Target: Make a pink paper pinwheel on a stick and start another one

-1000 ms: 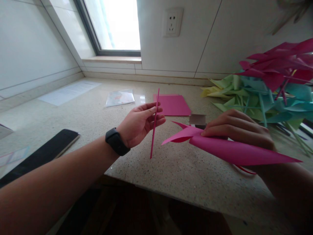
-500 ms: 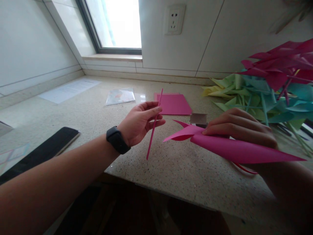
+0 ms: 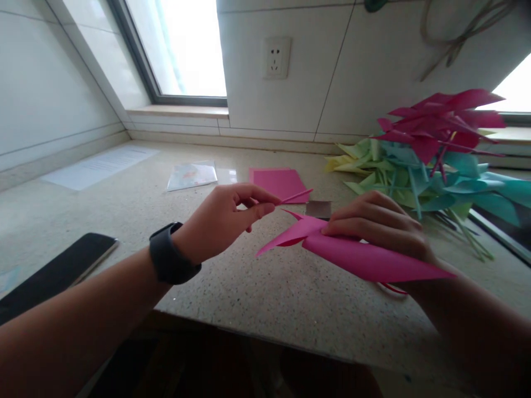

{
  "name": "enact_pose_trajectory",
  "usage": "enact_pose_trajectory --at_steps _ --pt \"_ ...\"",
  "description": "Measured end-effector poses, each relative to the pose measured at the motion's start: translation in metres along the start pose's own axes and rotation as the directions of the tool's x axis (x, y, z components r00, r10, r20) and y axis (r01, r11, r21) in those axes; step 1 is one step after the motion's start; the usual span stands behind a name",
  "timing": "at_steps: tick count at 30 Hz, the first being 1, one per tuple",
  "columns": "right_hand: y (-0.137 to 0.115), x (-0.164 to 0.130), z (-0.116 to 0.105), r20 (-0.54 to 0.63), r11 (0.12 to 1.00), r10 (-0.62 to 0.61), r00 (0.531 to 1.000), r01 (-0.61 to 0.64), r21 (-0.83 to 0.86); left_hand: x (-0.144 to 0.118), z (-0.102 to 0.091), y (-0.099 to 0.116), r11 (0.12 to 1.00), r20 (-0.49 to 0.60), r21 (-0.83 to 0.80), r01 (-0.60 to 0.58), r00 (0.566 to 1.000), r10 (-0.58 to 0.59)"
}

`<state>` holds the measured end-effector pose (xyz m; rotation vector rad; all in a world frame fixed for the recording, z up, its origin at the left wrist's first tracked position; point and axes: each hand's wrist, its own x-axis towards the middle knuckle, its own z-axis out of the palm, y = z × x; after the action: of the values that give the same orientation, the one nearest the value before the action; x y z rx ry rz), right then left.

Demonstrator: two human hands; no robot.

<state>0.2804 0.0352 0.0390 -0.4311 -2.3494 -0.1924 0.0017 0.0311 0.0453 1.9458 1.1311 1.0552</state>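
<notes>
Between the thumb and fingers of my left hand (image 3: 232, 218) is a thin pink paper stick (image 3: 297, 195), its visible end pointing right. My right hand (image 3: 375, 224) pinches a pink paper pinwheel (image 3: 369, 258) near its middle. The pinwheel has pointed blades, one curling toward me and others spreading to the left. The stick's tip is just above the pinwheel and appears apart from it. My right thumb is mostly hidden behind the paper.
Pink paper squares (image 3: 277, 182) and a small brown piece (image 3: 318, 209) lie beyond my hands. Finished-looking pinwheels (image 3: 440, 124) are heaped at right. A phone (image 3: 62, 271), a printed sheet (image 3: 99, 166) and a clear packet (image 3: 192, 175) rest at left. The counter's front edge (image 3: 249, 333) runs below.
My left hand has turned the stick from nearly upright to pointing right, bringing it close to the pinwheel. My right hand keeps its hold. The camera view has shifted right.
</notes>
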Motion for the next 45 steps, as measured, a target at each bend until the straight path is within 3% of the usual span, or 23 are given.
enact_pose_trajectory --at_steps 6,16,32,35,45 --pt "-0.009 -0.001 0.001 -0.082 0.987 -0.012 0.997 -0.001 -0.161 -0.009 0.002 0.019 0.994 0.068 0.074 -0.083 0.995 0.078" --pt "-0.022 -0.003 0.007 -0.25 0.952 -0.039 0.967 -0.039 -0.303 -0.017 0.004 0.025 0.922 0.08 0.255 -0.293 0.956 0.282" --pt "-0.024 0.0 0.009 -0.246 0.972 0.013 0.969 -0.071 -0.226 -0.022 0.008 0.035 0.942 0.071 0.223 -0.251 0.968 0.241" --pt "-0.024 0.0 0.009 -0.26 0.98 -0.021 0.965 -0.031 -0.195 -0.022 0.007 0.036 0.943 0.072 0.22 -0.248 0.969 0.238" --pt "-0.027 0.0 0.006 -0.19 0.99 0.048 0.981 -0.071 -0.12 -0.022 0.004 0.038 0.937 0.182 0.184 -0.296 0.947 0.264"
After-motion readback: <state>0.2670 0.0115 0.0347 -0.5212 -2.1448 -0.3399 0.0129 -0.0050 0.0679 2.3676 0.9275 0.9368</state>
